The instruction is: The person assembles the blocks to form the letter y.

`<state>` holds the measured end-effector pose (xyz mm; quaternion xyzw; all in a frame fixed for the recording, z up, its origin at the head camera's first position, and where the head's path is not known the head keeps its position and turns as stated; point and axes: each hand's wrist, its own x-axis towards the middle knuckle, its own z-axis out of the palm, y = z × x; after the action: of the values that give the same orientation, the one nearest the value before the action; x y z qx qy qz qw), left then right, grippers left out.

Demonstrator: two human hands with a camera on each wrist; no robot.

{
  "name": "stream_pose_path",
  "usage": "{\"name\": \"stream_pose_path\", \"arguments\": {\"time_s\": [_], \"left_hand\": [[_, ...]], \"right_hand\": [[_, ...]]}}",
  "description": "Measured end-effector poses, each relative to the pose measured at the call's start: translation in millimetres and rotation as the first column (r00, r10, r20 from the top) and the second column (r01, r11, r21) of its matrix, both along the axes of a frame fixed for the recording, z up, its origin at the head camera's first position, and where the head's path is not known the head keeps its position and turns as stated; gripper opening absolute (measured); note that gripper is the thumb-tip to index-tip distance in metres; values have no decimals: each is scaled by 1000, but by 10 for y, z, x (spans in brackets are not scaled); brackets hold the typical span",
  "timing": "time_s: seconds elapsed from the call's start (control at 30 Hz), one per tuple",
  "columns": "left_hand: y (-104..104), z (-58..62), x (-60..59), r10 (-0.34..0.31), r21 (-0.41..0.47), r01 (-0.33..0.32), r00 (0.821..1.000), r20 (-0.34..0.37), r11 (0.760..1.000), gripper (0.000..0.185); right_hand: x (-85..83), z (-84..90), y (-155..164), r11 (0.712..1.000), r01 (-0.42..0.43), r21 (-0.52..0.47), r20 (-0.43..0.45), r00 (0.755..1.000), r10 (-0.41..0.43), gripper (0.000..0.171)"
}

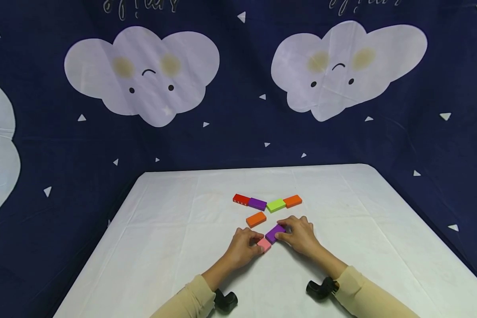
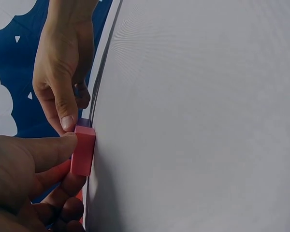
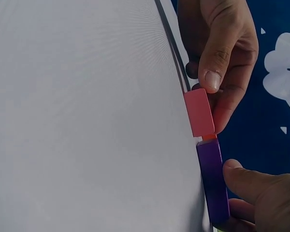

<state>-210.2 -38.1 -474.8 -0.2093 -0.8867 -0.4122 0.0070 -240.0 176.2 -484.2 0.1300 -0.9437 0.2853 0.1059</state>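
Below frame centre on the white worktop (image 1: 175, 247), my left hand (image 1: 243, 247) pinches a flat pink rectangular block (image 1: 264, 244); my right hand (image 1: 300, 234) grips a flat purple rectangular block (image 1: 274, 232) touching it.

Backdrop (image 1: 238, 132) lettering cut off at top — unreadable, no other text

- Bare table (image 1: 175, 229) lies open toward the left, right and near edges.
- Toward the far edge, an orange block (image 1: 256, 219) and a row of 4 blocks (image 1: 267, 202) stand in the way.
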Motion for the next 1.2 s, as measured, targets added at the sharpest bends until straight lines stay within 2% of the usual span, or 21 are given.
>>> {"name": "stream_pose_path", "arguments": {"time_s": [0.27, 0.6, 1.2], "left_hand": [[21, 3, 14, 22, -13, -23, 1000, -22, 1000, 29], [56, -30, 54, 56, -27, -59, 994, -93, 998, 28], [113, -40, 68, 102, -28, -105, 991, -82, 994, 27]], "right_hand": [[-15, 27, 5, 999, -40, 0, 22, 999, 40, 39], [-36, 23, 19, 995, -93, -23, 34, 995, 93, 40], [-49, -9, 29, 993, -116, -35, 54, 991, 118, 39]]}}
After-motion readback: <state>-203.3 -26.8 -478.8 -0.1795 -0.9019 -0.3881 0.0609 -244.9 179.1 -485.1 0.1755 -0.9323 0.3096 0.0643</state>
